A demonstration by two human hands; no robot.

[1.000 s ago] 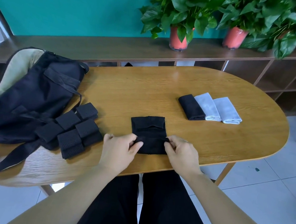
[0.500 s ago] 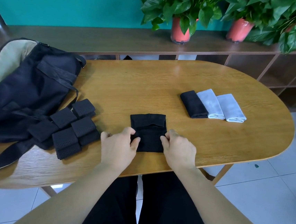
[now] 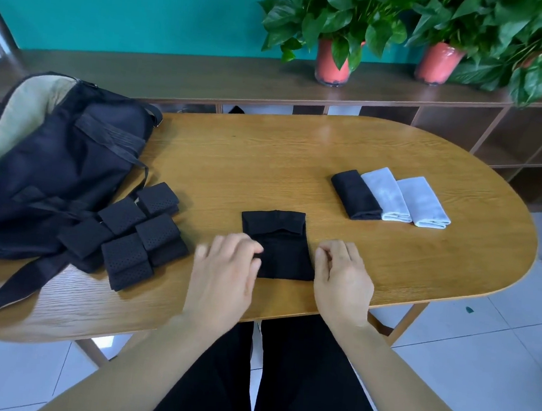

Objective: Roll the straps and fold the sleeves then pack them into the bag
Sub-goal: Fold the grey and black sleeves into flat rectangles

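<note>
Black cloth makes up the bag, which lies slumped over the table edge at nine o'clock. Its mouth gapes to show beige lining, but what is inside is hidden. The rolled straps, black and perforated, sit bunched against the bag's near side at about eight o'clock, outside it, with the bag's long carry strap trailing past them. A black sleeve lies flat at six o'clock, its far end folded over. The left hand has its fingertips on the sleeve's left edge, too blurred to tell whether they pinch it. The right hand sits just beside the right edge, fingers loosely curled and holding nothing. At two o'clock three folded sleeves, one black and two pale, lie side by side and touching. At twelve o'clock, beyond the table, a low shelf carries potted plants.
</note>
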